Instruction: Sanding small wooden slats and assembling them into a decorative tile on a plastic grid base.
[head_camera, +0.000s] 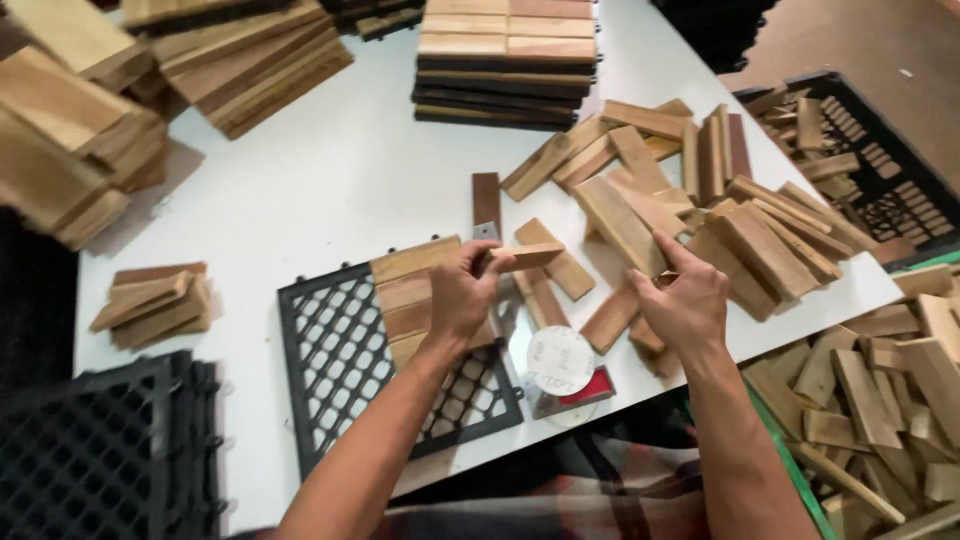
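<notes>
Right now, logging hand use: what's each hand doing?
Left hand: shut on a wooden slat.
Right hand: fingers on the slat pile; grip cannot be told.

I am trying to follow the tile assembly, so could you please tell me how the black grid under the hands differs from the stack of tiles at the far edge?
The black grid lies single and mostly bare, with slats only along its far side; the stack of tiles is several high, its top fully slatted. The grid sits askew, the stack square. Both rest on the white table.

A white worktable (330, 180) fills the view under even light, brown floor (890, 50) beyond its far corner.
</notes>
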